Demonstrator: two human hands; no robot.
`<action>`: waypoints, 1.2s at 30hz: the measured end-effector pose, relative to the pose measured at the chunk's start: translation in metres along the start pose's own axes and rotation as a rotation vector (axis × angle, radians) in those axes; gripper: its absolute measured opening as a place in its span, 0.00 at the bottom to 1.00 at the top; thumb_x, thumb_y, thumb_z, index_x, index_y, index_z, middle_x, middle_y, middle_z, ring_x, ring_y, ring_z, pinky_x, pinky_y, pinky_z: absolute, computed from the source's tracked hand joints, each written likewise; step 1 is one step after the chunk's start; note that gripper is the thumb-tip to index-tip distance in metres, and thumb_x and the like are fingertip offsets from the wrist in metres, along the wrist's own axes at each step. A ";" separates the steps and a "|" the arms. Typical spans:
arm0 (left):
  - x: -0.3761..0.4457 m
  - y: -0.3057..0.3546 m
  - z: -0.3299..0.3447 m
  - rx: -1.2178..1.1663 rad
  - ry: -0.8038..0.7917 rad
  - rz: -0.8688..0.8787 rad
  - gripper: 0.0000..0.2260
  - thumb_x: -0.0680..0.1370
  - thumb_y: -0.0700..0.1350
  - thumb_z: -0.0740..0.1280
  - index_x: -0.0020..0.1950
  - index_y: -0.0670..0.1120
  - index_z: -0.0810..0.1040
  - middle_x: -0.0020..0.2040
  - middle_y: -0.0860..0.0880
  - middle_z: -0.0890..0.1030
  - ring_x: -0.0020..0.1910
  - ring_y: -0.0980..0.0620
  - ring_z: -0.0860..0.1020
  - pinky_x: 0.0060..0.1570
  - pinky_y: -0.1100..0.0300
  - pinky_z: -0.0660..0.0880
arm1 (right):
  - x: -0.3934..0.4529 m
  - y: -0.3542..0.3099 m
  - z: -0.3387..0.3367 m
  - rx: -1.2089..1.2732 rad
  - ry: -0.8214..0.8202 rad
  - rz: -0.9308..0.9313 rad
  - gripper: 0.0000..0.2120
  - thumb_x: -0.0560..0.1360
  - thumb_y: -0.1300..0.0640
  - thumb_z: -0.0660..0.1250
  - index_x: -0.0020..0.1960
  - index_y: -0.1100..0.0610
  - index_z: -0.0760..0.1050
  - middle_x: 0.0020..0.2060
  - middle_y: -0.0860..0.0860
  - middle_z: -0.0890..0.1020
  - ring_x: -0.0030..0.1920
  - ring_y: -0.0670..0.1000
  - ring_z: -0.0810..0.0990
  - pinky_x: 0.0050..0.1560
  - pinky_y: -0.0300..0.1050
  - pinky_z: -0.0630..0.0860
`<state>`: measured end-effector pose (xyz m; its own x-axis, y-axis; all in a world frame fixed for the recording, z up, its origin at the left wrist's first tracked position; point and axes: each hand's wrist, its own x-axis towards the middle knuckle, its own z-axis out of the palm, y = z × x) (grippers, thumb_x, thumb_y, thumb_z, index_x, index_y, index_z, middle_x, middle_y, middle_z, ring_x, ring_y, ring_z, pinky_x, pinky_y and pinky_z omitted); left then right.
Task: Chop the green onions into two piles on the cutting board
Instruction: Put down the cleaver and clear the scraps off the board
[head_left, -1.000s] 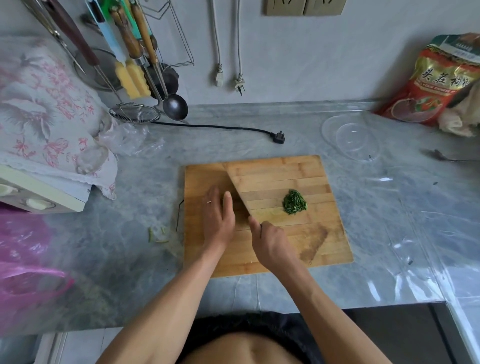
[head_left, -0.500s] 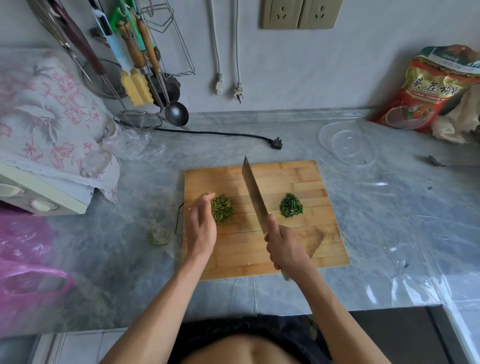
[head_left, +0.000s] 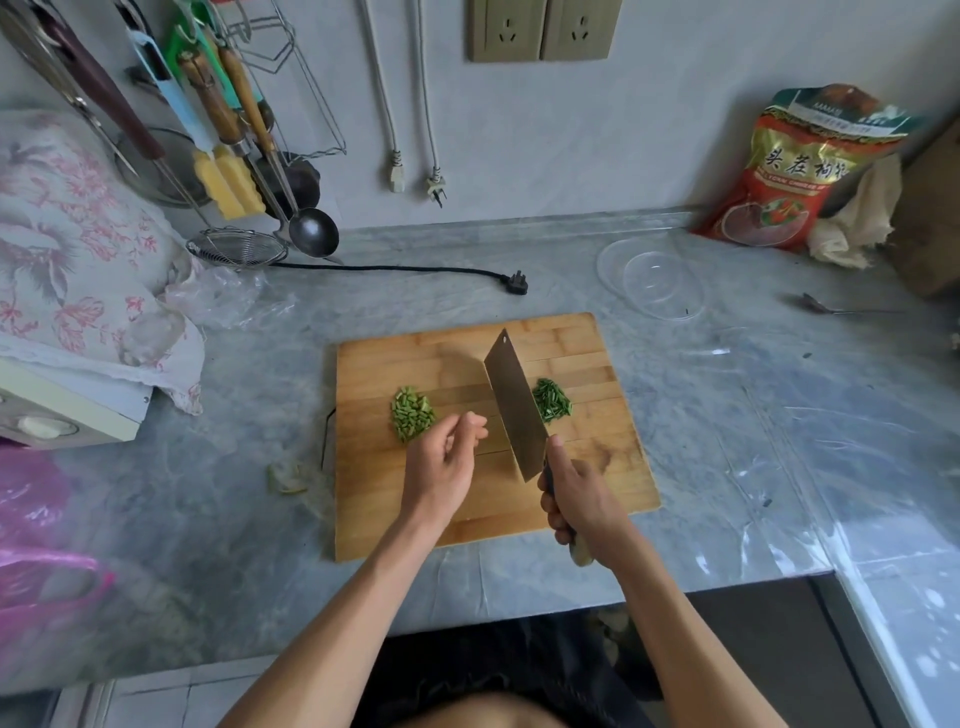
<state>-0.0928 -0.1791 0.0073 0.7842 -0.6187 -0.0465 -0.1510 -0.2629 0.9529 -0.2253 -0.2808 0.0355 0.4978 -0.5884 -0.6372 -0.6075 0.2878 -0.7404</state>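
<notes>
A wooden cutting board (head_left: 597, 467) lies on the grey marble counter. Two piles of chopped green onion rest on it: a lighter green pile (head_left: 411, 413) at the left and a darker green pile (head_left: 551, 399) at the right. My right hand (head_left: 582, 501) grips the handle of a cleaver (head_left: 515, 402), whose blade is tilted above the board between the piles and hides the dark pile's left edge. My left hand (head_left: 445, 460) hovers just right of the light pile, palm up, fingers loosely curled, holding nothing.
A black plug and cord (head_left: 514, 282) lie behind the board. A clear plastic lid (head_left: 652, 278) sits at back right, near a red food bag (head_left: 795, 171) and a spoon (head_left: 831, 307). Utensils (head_left: 234, 156) hang at back left. Green scraps (head_left: 285, 475) lie left of the board.
My left hand drew back from the light green pile and turned palm up. The cleaver lifted off that pile and now tilts between the two piles.
</notes>
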 end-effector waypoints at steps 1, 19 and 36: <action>-0.003 0.002 0.005 0.002 -0.002 0.002 0.09 0.83 0.44 0.62 0.48 0.49 0.82 0.44 0.53 0.85 0.45 0.58 0.82 0.49 0.55 0.80 | -0.002 0.002 -0.005 0.009 -0.005 -0.008 0.27 0.79 0.35 0.51 0.36 0.56 0.67 0.25 0.49 0.68 0.22 0.47 0.65 0.24 0.39 0.64; -0.041 0.055 0.103 0.090 -0.109 -0.154 0.08 0.81 0.45 0.65 0.47 0.56 0.82 0.43 0.57 0.86 0.47 0.58 0.83 0.52 0.59 0.79 | 0.022 0.059 -0.158 -0.520 0.484 -0.136 0.18 0.80 0.44 0.59 0.44 0.60 0.69 0.35 0.56 0.78 0.31 0.54 0.75 0.26 0.44 0.65; -0.065 0.048 0.096 0.010 0.048 -0.295 0.07 0.81 0.42 0.66 0.48 0.48 0.83 0.43 0.51 0.86 0.43 0.57 0.83 0.46 0.65 0.78 | 0.028 0.034 -0.142 -0.408 0.255 -0.397 0.06 0.76 0.56 0.66 0.47 0.60 0.75 0.40 0.51 0.78 0.41 0.53 0.76 0.38 0.43 0.71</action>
<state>-0.2083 -0.2225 0.0278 0.8229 -0.4787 -0.3061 0.0815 -0.4337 0.8974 -0.3196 -0.3947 0.0225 0.6010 -0.7679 -0.2217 -0.6193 -0.2720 -0.7366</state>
